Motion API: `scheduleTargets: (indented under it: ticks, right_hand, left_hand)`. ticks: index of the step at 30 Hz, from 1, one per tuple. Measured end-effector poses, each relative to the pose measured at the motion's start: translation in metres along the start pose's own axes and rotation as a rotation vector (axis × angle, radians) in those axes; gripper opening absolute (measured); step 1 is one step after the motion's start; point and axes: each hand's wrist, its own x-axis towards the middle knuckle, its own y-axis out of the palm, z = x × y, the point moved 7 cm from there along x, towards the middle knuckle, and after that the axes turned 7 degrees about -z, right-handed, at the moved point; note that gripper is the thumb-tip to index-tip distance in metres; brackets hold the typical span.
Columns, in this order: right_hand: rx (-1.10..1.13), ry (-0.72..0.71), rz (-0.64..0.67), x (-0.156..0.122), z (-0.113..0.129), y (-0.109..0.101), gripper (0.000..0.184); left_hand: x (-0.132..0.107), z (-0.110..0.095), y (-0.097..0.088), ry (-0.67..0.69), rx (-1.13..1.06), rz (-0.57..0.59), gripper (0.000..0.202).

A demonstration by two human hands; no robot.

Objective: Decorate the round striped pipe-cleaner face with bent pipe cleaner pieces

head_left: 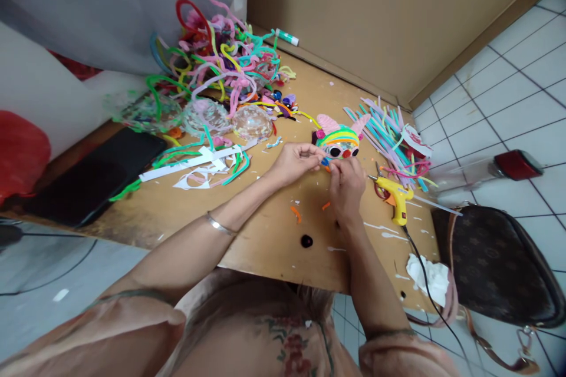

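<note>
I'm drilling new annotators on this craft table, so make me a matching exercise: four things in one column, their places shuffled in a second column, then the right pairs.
Things:
1. glue gun
2. glue stick
3. pipe-cleaner face
4. handbag

Places:
A. on the tiled floor, right of the table
B. pinched at its lower edge by the left hand and the right hand
C. at the table's far edge, beside the cardboard
D. lying on the table just right of the right hand

Pairs: 1-D, 2-C, 3-B, 4-A.
</note>
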Motion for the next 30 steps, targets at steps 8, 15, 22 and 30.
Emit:
scheduleTargets:
  ticks: [8,15,22,30]
  right_hand:
    - [0.070,0.020,-0.044,0.001,0.003,-0.006,0.022]
    - [-0.036,-0.046,-0.043,0.000,0.001,-0.004,0.027]
    - [-0.100,-0.070,0.009,0.002,0.000,-0.004,0.025]
    - [-0.061,-0.032,0.044,0.002,0.000,-0.002,0.024]
  left_hand:
    - [0.000,-0.003,-0.001,-0.023,-0.032,-0.002,0.017]
    - [-0.003,0.001,0.002,0.053,0.024,0.072,0.023]
    - [-0.011,-0.023,0.004,0.436,0.337,0.111,0.015]
    - [-0.015,-0.024,0.006,0.618,0.440,0.140,0.017]
